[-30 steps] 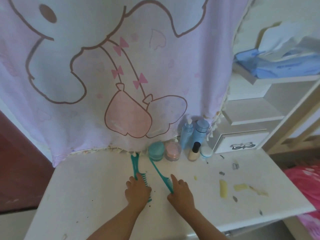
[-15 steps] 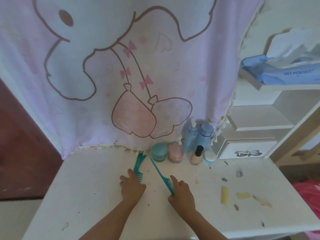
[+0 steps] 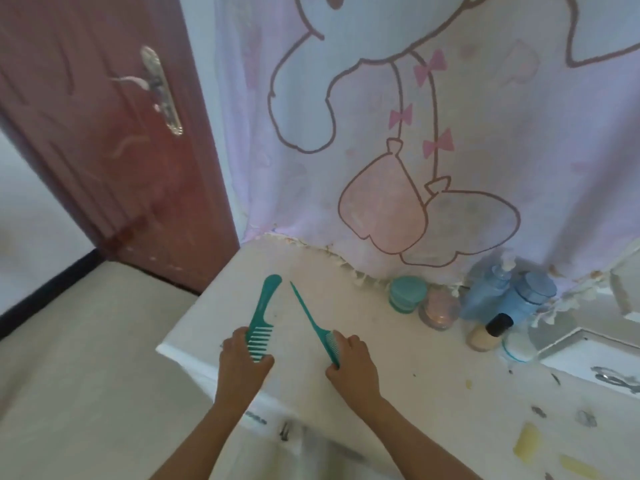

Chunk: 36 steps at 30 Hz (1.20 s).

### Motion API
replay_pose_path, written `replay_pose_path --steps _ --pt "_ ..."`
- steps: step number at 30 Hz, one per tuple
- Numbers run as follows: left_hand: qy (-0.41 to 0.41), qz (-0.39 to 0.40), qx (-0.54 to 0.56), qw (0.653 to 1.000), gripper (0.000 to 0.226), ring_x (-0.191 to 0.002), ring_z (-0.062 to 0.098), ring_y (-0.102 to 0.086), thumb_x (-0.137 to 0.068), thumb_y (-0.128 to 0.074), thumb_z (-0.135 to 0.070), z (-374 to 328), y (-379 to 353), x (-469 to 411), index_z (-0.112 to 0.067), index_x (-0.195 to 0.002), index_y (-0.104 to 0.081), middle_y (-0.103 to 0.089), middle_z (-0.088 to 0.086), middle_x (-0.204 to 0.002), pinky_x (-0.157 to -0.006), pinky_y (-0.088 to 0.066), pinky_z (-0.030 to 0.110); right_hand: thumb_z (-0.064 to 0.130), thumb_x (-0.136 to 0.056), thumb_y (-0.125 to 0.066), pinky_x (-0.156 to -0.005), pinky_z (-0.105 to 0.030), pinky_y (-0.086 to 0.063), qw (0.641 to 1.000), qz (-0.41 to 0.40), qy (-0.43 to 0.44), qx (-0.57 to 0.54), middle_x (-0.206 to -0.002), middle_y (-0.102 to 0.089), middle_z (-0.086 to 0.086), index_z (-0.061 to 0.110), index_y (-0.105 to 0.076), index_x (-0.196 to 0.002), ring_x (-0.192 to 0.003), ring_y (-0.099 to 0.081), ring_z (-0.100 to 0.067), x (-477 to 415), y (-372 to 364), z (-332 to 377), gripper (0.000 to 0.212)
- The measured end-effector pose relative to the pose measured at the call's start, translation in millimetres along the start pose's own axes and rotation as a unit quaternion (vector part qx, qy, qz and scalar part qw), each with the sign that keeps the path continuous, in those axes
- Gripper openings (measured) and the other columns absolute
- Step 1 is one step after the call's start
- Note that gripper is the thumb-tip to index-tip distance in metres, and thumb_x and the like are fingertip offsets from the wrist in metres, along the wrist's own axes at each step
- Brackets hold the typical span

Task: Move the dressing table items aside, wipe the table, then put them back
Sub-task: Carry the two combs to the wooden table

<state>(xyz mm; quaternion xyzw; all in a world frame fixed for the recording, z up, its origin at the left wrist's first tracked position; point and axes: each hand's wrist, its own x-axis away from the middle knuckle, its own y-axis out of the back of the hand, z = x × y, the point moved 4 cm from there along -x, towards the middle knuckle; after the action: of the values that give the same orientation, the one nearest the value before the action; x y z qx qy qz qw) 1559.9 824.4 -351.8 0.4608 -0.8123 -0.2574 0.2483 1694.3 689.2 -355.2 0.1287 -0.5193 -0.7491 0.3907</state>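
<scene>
head view: looks down on the left end of a white dressing table (image 3: 398,368); a red-brown door (image 3: 114,140) is at 10 o'clock and a pink cartoon curtain (image 3: 450,133) hangs behind the table.
combs: two, both teal. a wide-tooth comb (image 3: 262,317) and a thin tail comb (image 3: 317,327), both near the left edge of the table, handles pointing to 12 o'clock and coming close together at the far tips.
jars: two at 2 o'clock, one teal jar (image 3: 407,294) and one pink jar (image 3: 439,308), just beside each other.
blue bottles: two (image 3: 509,296), standing close together under the curtain edge.
foundation bottle: one (image 3: 488,332), black cap, tilted, in front of the blue bottles.
left hand: (image 3: 242,365) curled over the toothed end of the wide-tooth comb, thumb on one side and fingers on the other, gripping it. i cannot tell if the comb is lifted or lies on the table.
right hand: (image 3: 353,367) pinches the toothed end of the tail comb between thumb and fingers, other fingers bent.
arms: both bare forearms come in from 6 o'clock and spread a little apart, palms down.
table surface: small dark specks and some yellow marks (image 3: 526,443) at 4 o'clock.
</scene>
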Motion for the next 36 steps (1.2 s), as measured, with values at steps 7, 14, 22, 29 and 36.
replay_pose_path --steps 7,14,22,29,36 --pt "0.05 -0.114 0.067 0.99 0.052 -0.085 0.023 -0.046 -0.075 -0.063 0.0 47 97 21 -0.004 -0.124 -0.046 -0.041 0.004 -0.1 -0.076 -0.037 0.027 0.018 -0.09 -0.045 -0.083 -0.025 -0.044 0.991 -0.008 0.125 0.053 -0.123 -0.044 -0.003 0.023 -0.028 -0.139 -0.116 -0.041 -0.018 -8 -13 104 0.052" --pt "0.073 -0.213 0.053 0.973 0.054 -0.084 0.031 -0.054 -0.076 -0.065 -0.003 119 247 58 -0.005 -0.126 -0.045 -0.049 0.013 -0.104 -0.074 -0.042 0.03 0.016 -0.087 -0.05 -0.089 -0.029 -0.044 0.967 -0.029 0.248 0.054 -0.12 -0.048 -0.005 0.021 -0.032 -0.14 -0.115 -0.044 -0.021 24 -35 258 0.056" --pt "0.118 -0.305 0.078 0.942 0.058 -0.089 0.022 -0.053 -0.079 -0.067 -0.008 224 387 135 -0.008 -0.13 -0.039 -0.045 0.014 -0.12 -0.081 -0.053 0.039 0.014 -0.089 -0.049 -0.09 -0.031 -0.041 0.917 -0.026 0.392 0.063 -0.122 -0.048 -0.007 0.018 -0.034 -0.138 -0.117 -0.043 -0.022 114 -88 424 0.052" --pt "0.199 -0.417 0.103 0.881 0.052 -0.086 0.023 -0.052 -0.079 -0.068 -0.009 304 461 212 -0.006 -0.124 -0.041 -0.044 0.011 -0.11 -0.076 -0.056 0.047 0.016 -0.092 -0.048 -0.089 -0.024 -0.04 0.854 0.041 0.514 0.073 -0.13 -0.043 -0.003 0.023 -0.028 -0.141 -0.122 -0.039 -0.017 191 -148 529 0.053" --pt "0.249 -0.498 0.118 0.822 0.057 -0.087 0.022 -0.054 -0.08 -0.067 -0.009 362 517 261 -0.009 -0.129 -0.039 -0.044 0.012 -0.116 -0.051 -0.05 0.025 0.018 -0.091 -0.052 -0.083 -0.023 -0.045 0.801 0.089 0.59 0.05 -0.126 -0.047 -0.002 0.022 -0.031 -0.141 -0.118 -0.043 -0.015 229 -198 624 0.054"
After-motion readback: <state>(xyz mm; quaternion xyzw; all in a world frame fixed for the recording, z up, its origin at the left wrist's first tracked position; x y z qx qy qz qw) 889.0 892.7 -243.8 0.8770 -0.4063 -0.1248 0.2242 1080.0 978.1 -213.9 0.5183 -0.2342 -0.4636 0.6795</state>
